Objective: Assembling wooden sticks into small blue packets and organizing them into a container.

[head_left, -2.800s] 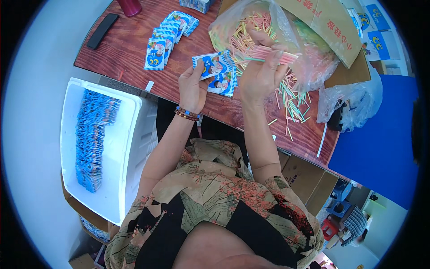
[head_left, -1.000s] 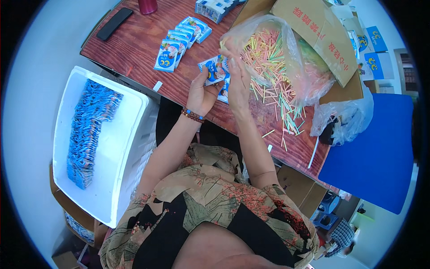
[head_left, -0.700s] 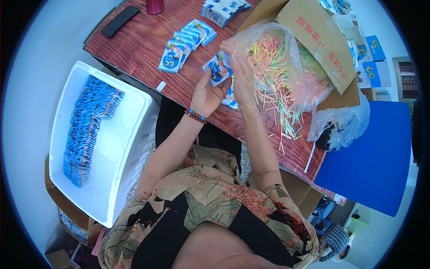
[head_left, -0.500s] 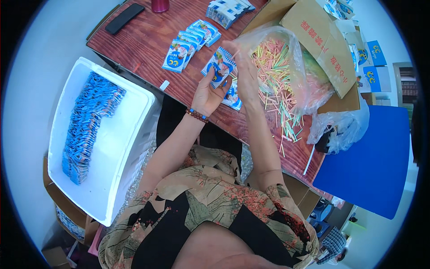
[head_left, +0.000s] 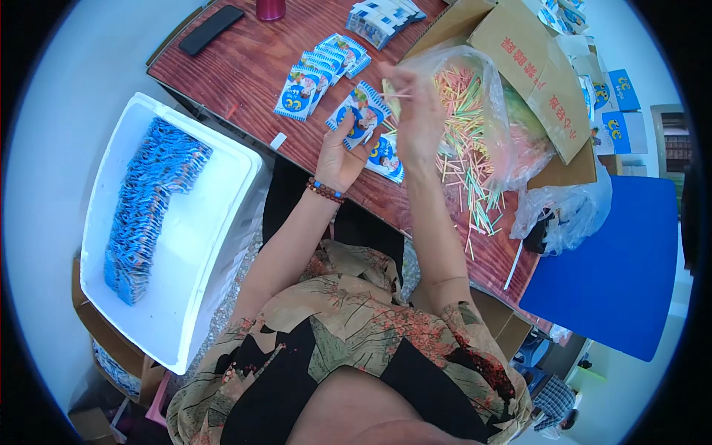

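Observation:
My left hand (head_left: 343, 157) grips a small blue-and-white packet (head_left: 360, 115) with a cartoon print, holding it tilted over the table's near edge. Just to its right is my right hand (head_left: 419, 122), smeared by motion. A thin pinkish streak shows by its fingers, but I cannot make out whether it is a stick they hold. Another such packet (head_left: 386, 157) lies on the table below the hands. Beyond my left hand, several packets (head_left: 300, 93) overlap in a row. Many thin pastel sticks (head_left: 463, 104) spill from a clear plastic bag (head_left: 493, 126) beside my right hand.
A white foam box (head_left: 204, 245) at left holds rows of blue packets (head_left: 144, 215). On the reddish wooden table (head_left: 248, 74) are a black phone (head_left: 211, 30), a red cup (head_left: 270, 9) and stacked blue-and-white cartons (head_left: 378, 22). An open cardboard box (head_left: 530, 70) stands right, near a blue panel (head_left: 608, 267).
My right hand has shifted slightly right and down, its fingers now blurred. The packet in my left hand has tilted a little and moved slightly left.

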